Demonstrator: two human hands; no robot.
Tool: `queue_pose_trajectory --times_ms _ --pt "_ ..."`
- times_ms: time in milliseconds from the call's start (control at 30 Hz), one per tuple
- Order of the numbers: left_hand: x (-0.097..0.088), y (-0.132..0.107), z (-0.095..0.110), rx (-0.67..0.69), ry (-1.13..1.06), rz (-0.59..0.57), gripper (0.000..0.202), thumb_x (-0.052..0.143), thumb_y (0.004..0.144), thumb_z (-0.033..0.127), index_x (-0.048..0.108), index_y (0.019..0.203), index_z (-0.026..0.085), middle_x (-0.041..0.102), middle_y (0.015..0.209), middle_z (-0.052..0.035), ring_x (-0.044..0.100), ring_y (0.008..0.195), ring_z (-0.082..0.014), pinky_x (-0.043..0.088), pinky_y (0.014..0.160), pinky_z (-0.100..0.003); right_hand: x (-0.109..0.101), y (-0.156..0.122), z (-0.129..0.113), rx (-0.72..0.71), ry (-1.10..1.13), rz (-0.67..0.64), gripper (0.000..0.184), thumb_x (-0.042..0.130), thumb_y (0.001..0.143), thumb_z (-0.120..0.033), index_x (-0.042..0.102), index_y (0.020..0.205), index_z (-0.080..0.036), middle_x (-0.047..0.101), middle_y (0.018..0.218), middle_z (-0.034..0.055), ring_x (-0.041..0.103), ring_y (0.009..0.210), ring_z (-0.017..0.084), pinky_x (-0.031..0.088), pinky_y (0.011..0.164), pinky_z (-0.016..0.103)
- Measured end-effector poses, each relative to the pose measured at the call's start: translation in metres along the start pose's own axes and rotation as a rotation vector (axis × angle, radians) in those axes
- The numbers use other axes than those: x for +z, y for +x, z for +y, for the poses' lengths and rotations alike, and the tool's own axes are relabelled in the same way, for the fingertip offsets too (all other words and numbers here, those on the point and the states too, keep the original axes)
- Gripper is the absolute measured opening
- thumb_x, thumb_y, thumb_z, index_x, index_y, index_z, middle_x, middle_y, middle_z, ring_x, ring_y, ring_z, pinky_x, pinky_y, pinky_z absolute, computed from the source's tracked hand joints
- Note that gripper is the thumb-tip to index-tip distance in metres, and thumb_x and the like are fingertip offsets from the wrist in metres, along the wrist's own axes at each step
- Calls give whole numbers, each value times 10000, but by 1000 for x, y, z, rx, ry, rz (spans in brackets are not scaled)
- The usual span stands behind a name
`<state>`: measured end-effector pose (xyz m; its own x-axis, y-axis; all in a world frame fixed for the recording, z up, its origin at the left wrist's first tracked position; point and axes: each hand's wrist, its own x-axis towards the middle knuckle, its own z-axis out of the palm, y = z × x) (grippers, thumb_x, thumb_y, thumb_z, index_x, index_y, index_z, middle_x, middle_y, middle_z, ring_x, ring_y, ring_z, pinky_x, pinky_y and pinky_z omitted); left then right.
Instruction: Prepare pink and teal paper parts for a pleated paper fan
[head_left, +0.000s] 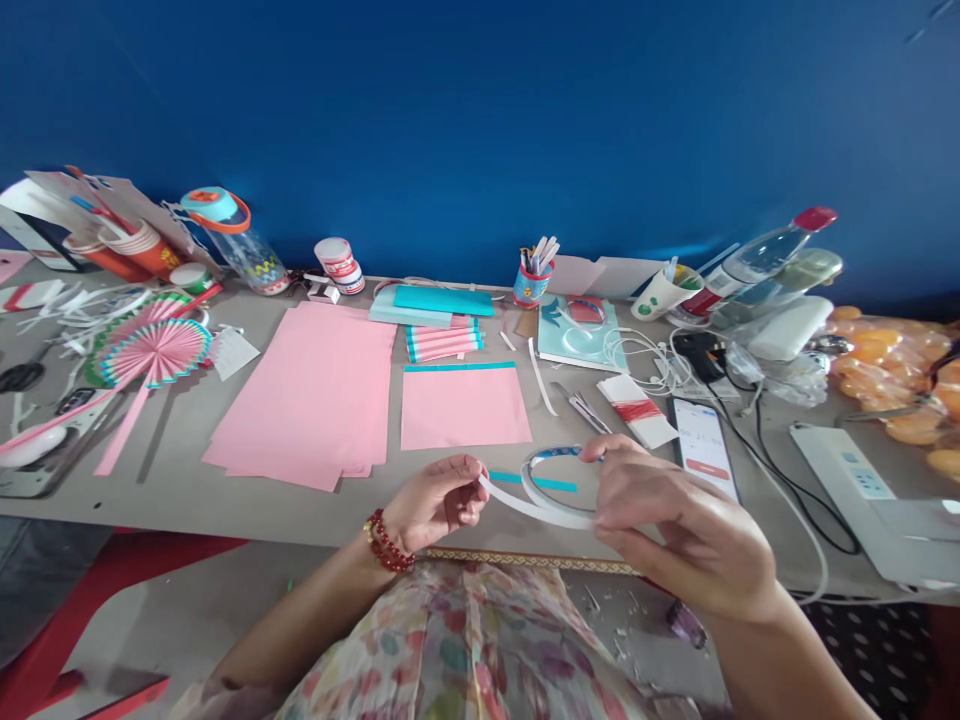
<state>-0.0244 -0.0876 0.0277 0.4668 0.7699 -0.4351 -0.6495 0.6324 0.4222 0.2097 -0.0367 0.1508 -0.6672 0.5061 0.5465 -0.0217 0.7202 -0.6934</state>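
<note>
My right hand (679,515) is closed on a roll of white tape (531,484), tilted above the front of the table, with a blue-patterned inner ring. A white length of tape (508,500) runs off the roll, and my left hand (439,495) pinches its free end between thumb and fingers. Behind the roll, a narrow blue paper strip (562,485) lies on the table. Just beyond my hands is a pink paper sheet (465,412) with a blue band along its far edge. Pleated pink-and-blue paper (444,343) lies past it.
A stack of pink paper (307,390) lies left of centre, with folded paper fans (157,352) farther left. Right of centre are scissors (589,408), a card wound with red thread (637,408) and a phone (705,447). Bottles (757,262) and cables stand at the right.
</note>
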Motion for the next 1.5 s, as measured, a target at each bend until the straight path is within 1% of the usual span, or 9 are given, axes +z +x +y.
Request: queue_pose_trajectory --times_ms 367,567,700,833,967,1067,1133,1333,1500 --pt "-5 -5 5 40 35 24 177 788 778 249 653 811 139 609 749 -31 502 589 -75 383 548 -215 0 -3 2 25 -50 6 279 604 807 -13 627 967 -240 659 698 -34 613 619 128 509 890 432" --pt "-5 -7 6 134 166 54 224 785 788 298 625 809 143 628 739 -22 532 571 -77 412 557 -217 0 -6 2 34 -75 2 265 620 809 -23 621 959 -241 656 702 -38 615 618 128 503 915 441" --pt "-9 -10 10 294 368 201 258 764 805 360 608 823 156 682 783 -29 592 620 -95 461 612 -222 1 -12 5 58 -145 -25 234 615 831 -59 614 963 -251 663 719 -35 621 635 135 502 937 438" --pt "-16 -16 19 546 618 380 244 707 843 397 624 871 169 714 800 -35 640 664 -131 513 666 -262 6 -17 9 58 -271 -58 204 592 848 -83 611 977 -241 656 726 -24 606 631 145 503 923 437" --pt "-23 -24 28 806 963 565 178 630 898 366 652 896 189 700 834 -37 649 719 -152 524 712 -282 17 -20 14 46 -481 -71 162 565 872 -80 607 949 -217 668 744 -4 605 660 150 478 900 414" --pt "-26 -30 32 932 1162 675 153 591 918 338 665 904 205 679 886 -45 648 808 -170 514 771 -284 26 -24 18 81 -619 -63 123 544 896 -107 611 925 -206 669 744 14 617 701 170 463 831 366" --pt "-27 -31 32 935 1197 693 163 578 920 344 665 920 206 678 901 -52 650 836 -181 510 786 -283 30 -28 20 109 -634 -60 115 531 909 -126 613 924 -206 670 750 22 619 719 178 453 787 343" --pt "-29 -24 24 768 1091 571 199 600 903 382 668 853 202 667 764 -17 637 726 -158 492 703 -248 28 -35 17 121 -621 -29 108 545 910 -128 609 945 -207 674 761 24 611 730 182 450 798 350" --pt "-30 -20 23 862 958 642 181 640 875 384 672 866 206 665 793 -18 634 747 -160 503 737 -263 27 -35 13 117 -672 -30 108 554 905 -123 612 940 -207 676 762 24 610 744 188 446 817 359"
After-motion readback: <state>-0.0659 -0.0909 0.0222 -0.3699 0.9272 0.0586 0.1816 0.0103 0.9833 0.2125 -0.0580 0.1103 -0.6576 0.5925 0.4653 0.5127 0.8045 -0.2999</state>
